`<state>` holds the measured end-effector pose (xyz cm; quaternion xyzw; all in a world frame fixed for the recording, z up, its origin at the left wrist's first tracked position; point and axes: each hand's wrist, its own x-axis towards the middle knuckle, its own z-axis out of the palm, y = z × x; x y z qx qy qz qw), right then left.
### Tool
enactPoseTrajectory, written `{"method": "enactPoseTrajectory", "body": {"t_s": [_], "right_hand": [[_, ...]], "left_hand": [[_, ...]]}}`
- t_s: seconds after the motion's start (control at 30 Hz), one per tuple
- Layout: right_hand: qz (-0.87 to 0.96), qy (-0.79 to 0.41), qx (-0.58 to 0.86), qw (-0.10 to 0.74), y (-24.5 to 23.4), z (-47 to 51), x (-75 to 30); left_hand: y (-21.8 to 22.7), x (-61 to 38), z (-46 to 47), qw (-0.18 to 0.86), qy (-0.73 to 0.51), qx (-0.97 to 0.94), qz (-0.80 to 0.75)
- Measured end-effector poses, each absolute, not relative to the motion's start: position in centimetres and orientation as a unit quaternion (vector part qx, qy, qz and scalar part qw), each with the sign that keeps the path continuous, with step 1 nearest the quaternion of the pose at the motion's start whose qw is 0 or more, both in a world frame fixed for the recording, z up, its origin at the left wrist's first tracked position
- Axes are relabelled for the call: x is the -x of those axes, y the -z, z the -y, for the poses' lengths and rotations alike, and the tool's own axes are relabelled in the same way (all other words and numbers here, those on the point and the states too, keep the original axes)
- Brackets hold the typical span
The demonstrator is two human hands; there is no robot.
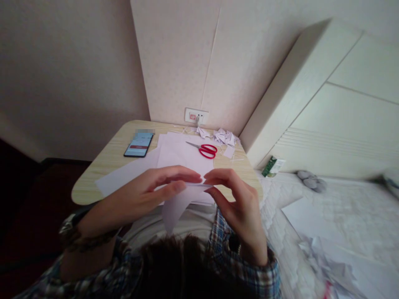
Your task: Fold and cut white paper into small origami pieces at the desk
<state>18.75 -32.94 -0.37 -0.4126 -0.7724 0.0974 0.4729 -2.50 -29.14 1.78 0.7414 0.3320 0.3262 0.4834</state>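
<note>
Both my hands hold one folded sheet of white paper (177,205) in the air just in front of a small wooden table (102,160). My left hand (146,195) pinches its upper edge between thumb and fingers. My right hand (240,205) pinches the same edge from the right, so the fingertips of both hands nearly meet. A pointed flap of the paper hangs down below my hands. More white sheets (179,153) lie flat on the table behind it.
On the table lie red-handled scissors (205,149), a lit phone (139,145) and several small folded paper pieces (222,136) by a wall socket (195,116). A bed (336,199) with loose and crumpled paper (321,253) lies to the right.
</note>
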Motion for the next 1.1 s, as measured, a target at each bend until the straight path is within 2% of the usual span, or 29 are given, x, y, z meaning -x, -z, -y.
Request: {"method": "enactPoseTrajectory", "body": {"t_s": [0.23,0.83,1.1], "right_hand": [[0.762,-0.113,0.411,0.488,-0.2,33.5,-18.5],[0.710,-0.226,0.380,0.549,-0.2,33.5,-18.2],[0.706,-0.232,0.383,0.549,-0.7,33.8,-18.0]], "left_hand": [[-1.5,2.3,29.0,0.433,-0.268,-0.791,-0.339],[-3.4,1.8,30.3,0.430,-0.247,-0.776,-0.391],[-3.4,1.7,30.5,0.445,-0.226,-0.761,-0.415]]}}
